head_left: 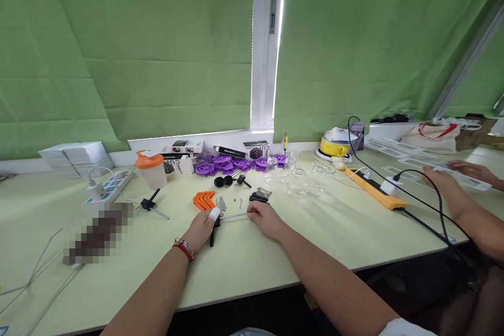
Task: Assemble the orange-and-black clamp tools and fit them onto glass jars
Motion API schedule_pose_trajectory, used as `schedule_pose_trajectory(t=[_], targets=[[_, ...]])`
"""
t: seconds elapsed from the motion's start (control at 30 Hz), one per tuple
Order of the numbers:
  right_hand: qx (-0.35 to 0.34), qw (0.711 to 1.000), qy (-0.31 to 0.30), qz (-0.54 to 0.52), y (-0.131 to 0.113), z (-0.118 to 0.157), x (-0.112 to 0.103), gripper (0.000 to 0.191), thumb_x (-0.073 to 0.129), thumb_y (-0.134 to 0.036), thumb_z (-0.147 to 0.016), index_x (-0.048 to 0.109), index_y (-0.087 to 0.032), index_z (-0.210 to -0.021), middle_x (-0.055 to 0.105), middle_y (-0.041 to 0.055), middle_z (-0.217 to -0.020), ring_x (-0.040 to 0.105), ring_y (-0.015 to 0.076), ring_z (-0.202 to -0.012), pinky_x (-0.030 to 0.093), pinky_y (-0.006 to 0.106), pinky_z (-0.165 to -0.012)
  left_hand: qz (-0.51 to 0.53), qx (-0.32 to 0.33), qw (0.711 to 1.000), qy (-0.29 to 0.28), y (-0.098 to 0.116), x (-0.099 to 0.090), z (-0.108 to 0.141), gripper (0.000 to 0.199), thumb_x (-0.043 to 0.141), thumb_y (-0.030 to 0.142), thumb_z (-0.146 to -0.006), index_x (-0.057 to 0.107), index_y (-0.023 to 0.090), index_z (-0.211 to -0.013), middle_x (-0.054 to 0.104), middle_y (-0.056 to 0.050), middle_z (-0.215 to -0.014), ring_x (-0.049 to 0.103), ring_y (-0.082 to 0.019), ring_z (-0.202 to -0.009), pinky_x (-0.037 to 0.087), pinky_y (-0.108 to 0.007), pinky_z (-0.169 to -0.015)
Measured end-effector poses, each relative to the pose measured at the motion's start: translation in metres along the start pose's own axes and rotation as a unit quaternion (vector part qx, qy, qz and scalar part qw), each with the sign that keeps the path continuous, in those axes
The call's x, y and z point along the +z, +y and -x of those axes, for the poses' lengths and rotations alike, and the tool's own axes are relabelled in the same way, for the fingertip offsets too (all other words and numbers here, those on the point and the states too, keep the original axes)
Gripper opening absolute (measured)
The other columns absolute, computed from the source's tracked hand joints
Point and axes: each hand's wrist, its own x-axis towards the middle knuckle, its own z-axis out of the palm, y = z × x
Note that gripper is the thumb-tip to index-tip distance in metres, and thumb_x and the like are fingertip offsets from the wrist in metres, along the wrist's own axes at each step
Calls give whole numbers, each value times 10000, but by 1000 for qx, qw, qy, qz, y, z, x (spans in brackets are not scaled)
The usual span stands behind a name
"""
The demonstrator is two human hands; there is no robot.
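L hand (pixel 203 224) tight on black handle (pixel 214 224) w/ metal rod (pixel 233 216), R hand (pixel 264 219) pinching rod tip, rod above green table (pixel 252 273), orange bits (pixel 203 200) just beside L hand

Open tabletop (pixel 338 233) short of the clustered glass vessels (pixel 298 182)

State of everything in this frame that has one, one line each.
Left hand: closed on the black handle
Right hand: fingers pinching the metal rod near its end
Shaker bottle: upright, orange lid on
Green curtains: drawn, bright gap by the window frame
Orange power strip: white adapter plugged in
Orange brackets: grouped together, lying on the table
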Motion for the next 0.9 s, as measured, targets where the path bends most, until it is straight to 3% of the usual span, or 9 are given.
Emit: schedule_pose_trajectory(t=[0.2,0.37,0.53,0.7,0.9], targets=[[22,1000,-6,22,-2,0,-1,180,464,-321,-854,551,-198,-753,554,-17,-686,465,123,-628,372,256,-639,3,5,1000,5,-2,0,-1,414,375,461,-824,652,154,-813,626,-68,-766,559,-245,-772,414,-337,-719],[13,999,-2,-32,3,-1,1,156,547,-278,-792,536,-211,-932,539,-27,-742,480,117,-640,384,240,-624,6,7,1000,0,-1,0,0,415,382,473,-817,653,161,-786,606,-56,-713,543,-234,-720,406,-327,-681],[-1,1000,1,-18,0,-1,0,69,525,-255,-797,554,-193,-804,523,-25,-713,456,112,-641,369,233,-627,-1,1,1000,-2,-1,0,-1,405,372,454,-819,651,160,-805,596,-56,-719,536,-231,-723,395,-323,-675],[21,1000,0,23,-3,0,-1,206,476,-336,-848,555,-186,-731,502,-24,-651,429,115,-605,347,241,-599,-10,-1,1000,-7,0,0,0,417,347,472,-827,637,173,-806,590,-41,-724,525,-228,-727,389,-321,-680],[-4,1000,6,-30,1,-1,0,130,537,-286,-794,555,-201,-891,527,-23,-730,474,121,-652,378,243,-636,-2,6,1000,-12,-5,1,-2,418,351,484,-825,629,172,-813,610,-55,-764,533,-238,-758,398,-330,-712]])
